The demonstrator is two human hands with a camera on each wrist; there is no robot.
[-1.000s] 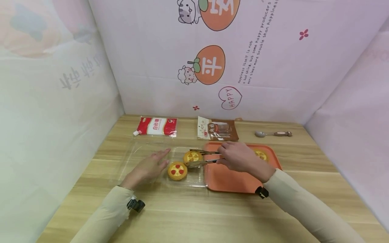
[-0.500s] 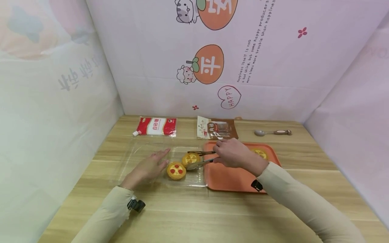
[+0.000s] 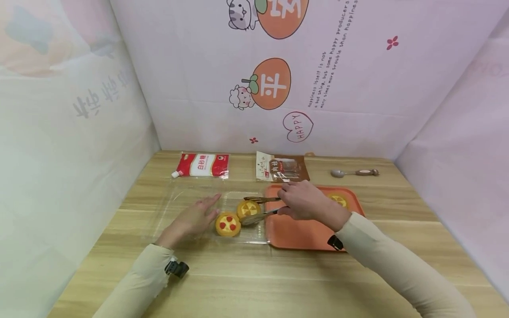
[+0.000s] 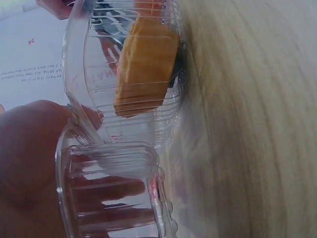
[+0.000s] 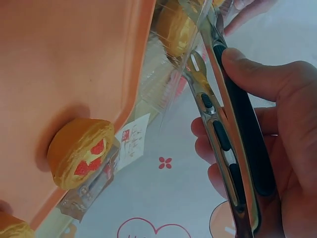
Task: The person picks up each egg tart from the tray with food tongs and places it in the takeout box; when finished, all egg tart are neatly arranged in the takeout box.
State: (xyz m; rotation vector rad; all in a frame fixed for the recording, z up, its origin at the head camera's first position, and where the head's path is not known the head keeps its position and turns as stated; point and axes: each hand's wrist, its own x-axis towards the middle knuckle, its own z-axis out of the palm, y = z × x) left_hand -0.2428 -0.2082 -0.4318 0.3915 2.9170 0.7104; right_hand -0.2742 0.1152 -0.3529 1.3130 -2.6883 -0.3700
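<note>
- Note tongs gripped in the right hand, thumb on one arm and fingers curled round the other; parted narrowly at the tips, one arm beyond the wedge-topped tart and one on its near side; cannot tell whether pressed firmly against it.
- Likely held by the handles to keep fingers clear of the food and to take the sides, not the topping.
- As to axis: running crosswise, leftward from the right hand; tips pointing towards the left hand.
- Tart located between the hands, at the tong tips, in the right half of the clear container; round, so without a long axis; topping upward.
- In the left hand, no object seen; fingers spread and extended over the container's left half; probably placed there to steady light plastic; contact not clearly shown.
- Just right of the left fingertips, find the red-spotted tart, close beside its neighbour.
- Under the right hand, an orange tray, likely set alongside for a short reach; bearing a yellow tart and a red-topped tart.
- Beyond the left hand, a red-and-white bag; beyond the right, a brown packet; farther right, a spoon.
</note>
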